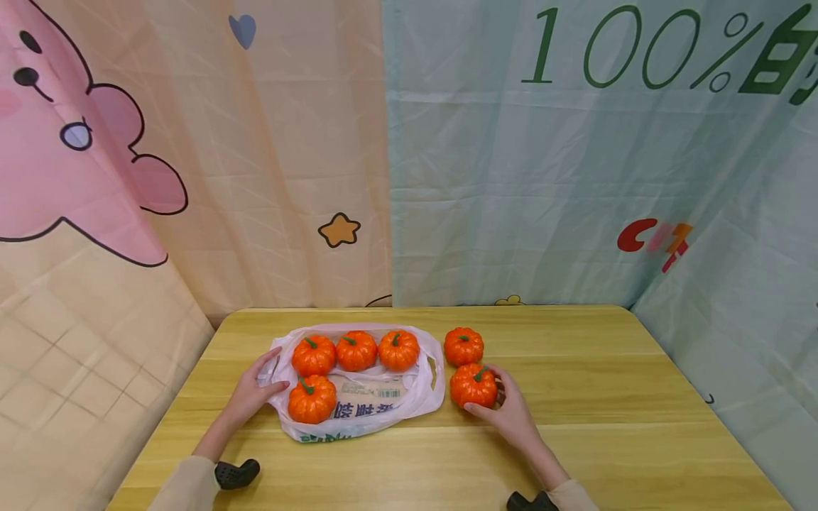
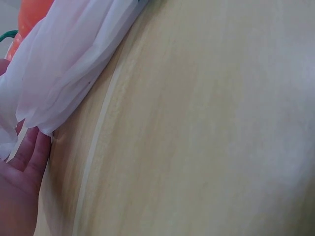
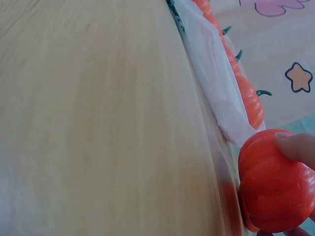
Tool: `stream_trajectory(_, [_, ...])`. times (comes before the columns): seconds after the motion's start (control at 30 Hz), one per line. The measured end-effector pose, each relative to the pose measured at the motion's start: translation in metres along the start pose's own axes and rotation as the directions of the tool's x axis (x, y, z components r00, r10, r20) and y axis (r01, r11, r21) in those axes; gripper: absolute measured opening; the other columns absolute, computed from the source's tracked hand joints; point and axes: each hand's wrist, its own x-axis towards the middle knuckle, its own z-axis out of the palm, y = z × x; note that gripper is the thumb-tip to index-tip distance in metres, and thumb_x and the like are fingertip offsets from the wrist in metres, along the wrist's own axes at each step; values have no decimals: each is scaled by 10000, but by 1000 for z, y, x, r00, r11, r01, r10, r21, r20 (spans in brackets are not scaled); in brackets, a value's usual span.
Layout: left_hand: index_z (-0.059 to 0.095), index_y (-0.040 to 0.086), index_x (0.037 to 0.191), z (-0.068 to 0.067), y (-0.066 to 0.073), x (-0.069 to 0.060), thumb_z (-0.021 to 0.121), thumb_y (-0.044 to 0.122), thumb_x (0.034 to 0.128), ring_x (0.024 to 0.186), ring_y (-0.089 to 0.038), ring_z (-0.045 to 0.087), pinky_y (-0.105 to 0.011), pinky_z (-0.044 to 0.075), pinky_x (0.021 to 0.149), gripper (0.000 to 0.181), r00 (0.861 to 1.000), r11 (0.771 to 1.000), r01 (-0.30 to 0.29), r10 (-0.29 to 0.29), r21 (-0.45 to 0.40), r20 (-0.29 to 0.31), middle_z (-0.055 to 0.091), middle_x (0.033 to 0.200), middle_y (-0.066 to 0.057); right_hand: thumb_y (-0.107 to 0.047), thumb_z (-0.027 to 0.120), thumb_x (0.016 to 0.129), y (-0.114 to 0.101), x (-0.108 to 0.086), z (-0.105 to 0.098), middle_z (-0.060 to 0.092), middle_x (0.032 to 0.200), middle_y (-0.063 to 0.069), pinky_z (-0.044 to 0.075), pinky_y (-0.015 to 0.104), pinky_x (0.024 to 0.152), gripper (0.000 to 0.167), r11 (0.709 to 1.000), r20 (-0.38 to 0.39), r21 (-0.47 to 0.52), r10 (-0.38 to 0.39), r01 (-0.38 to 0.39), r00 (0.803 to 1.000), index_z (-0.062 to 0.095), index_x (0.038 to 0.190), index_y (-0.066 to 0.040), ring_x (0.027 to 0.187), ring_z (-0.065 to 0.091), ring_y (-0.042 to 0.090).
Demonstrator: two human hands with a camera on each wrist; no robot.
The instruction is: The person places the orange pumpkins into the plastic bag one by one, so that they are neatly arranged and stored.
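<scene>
A white plastic bag (image 1: 422,397) lies spread on the table with its mouth facing up. In it are small orange pumpkins with green stems: a row of three along the back, including the middle pumpkin (image 1: 356,351), and a front-left pumpkin (image 1: 312,399). My left hand (image 1: 251,389) holds the bag's left side; in the left wrist view, the white plastic (image 2: 74,64) hangs over its fingers. To the right of the bag, my right hand (image 1: 511,411) grips a pumpkin (image 1: 471,387), thumb on its near side. Just behind it sits another loose pumpkin (image 1: 464,346).
The wooden table (image 1: 607,397) extends right of the bag and toward me. Printed curtains (image 1: 511,177) hang behind the table and at both sides. A black strap piece (image 1: 238,474) sits at my left wrist.
</scene>
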Motion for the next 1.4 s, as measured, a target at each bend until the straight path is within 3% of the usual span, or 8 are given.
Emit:
stream_trajectory(0.63, [306, -4, 1466, 0, -4, 2, 646, 99, 877, 1399, -499, 194, -669, 148, 1131, 688, 1000, 1000, -16, 16, -15, -7, 210, 1529, -318, -216, 867, 685, -33, -4, 13, 498, 1337, 120, 491, 430, 975, 812, 996, -38, -14, -84, 84, 996, 444, 1364, -79, 1173, 504, 275])
stream_trajectory(1.03, [302, 7, 1472, 1, -4, 1, 646, 115, 885, 1401, -495, 196, -663, 153, 1134, 689, 1000, 1000, -3, 3, -15, 1, 202, 1538, -310, -184, 866, 682, -53, -1, 46, 504, 1330, 72, 502, 392, 949, 779, 981, -12, 77, -175, 176, 984, 464, 1346, -122, 1157, 514, 242])
stream_trajectory(1.4, [297, 11, 1475, 1, -1, 0, 639, 122, 891, 1404, -494, 191, -665, 149, 1135, 685, 1000, 1000, 10, -10, -1, 4, 200, 1538, -311, -239, 856, 701, -67, 5, 81, 520, 1307, 83, 479, 379, 943, 767, 968, 65, 120, -231, 222, 971, 465, 1347, -99, 1140, 494, 240])
